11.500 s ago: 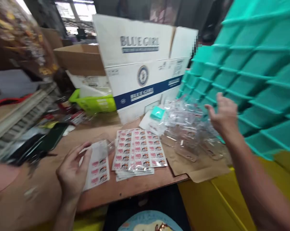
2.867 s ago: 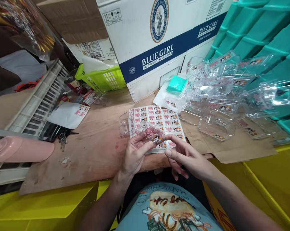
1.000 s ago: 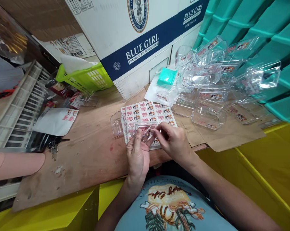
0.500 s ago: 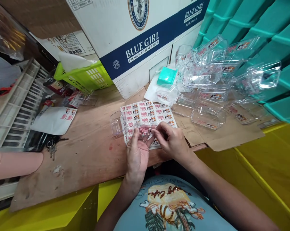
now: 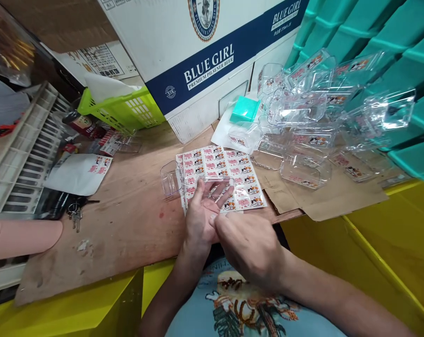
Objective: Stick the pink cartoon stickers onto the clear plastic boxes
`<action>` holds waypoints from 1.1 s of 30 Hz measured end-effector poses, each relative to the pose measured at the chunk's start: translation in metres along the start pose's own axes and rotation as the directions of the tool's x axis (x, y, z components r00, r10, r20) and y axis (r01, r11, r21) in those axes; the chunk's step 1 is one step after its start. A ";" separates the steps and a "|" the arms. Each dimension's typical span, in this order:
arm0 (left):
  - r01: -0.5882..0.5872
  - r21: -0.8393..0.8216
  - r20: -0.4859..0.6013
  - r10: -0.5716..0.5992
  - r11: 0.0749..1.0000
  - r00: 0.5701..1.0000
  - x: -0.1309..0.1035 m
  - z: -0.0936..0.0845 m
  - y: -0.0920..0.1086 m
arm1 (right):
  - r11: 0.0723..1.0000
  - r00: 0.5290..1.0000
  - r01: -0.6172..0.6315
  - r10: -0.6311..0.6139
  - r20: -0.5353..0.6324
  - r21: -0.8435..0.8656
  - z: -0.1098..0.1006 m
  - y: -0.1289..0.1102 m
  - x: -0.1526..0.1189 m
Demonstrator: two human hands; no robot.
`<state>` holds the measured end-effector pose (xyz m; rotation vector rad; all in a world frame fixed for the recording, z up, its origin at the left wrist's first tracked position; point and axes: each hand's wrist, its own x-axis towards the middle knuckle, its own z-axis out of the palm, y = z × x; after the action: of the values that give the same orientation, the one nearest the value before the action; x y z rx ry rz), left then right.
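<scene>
My left hand [image 5: 202,217], palm up, holds a clear plastic box [image 5: 220,186] between thumb and fingers. No sticker can be made out on this box. My right hand [image 5: 249,241] is closed just below it, near my left palm; what its fingers hold, if anything, is hidden. Sheets of cat stickers with pink lettering [image 5: 216,161] lie under and behind the held box. Another clear box [image 5: 171,179] stands at the left edge of the sheets.
Clear boxes with cat stickers [image 5: 305,171] are heaped at the right, before stacked teal bins [image 5: 413,159]. A beer carton [image 5: 208,70] stands behind. A teal piece [image 5: 245,109] lies beside it. At the left are a green basket [image 5: 127,110], keys [image 5: 75,215] and white paper [image 5: 78,174].
My right hand has moved from the held box down towards me, over my left palm. The pink sticker seen at the held box earlier no longer shows there.
</scene>
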<state>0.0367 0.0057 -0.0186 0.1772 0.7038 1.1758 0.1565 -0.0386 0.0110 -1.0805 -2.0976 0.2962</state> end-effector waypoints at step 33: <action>-0.086 -0.077 0.004 0.087 0.993 0.996 -0.007 0.002 -0.001 | 0.291 0.719 -0.556 0.639 0.274 0.779 -0.001 0.032 0.017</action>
<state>0.0376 -0.0010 -0.0145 0.1484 0.6486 1.2826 0.1704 -0.0061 0.0045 -1.1547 -1.0436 1.4412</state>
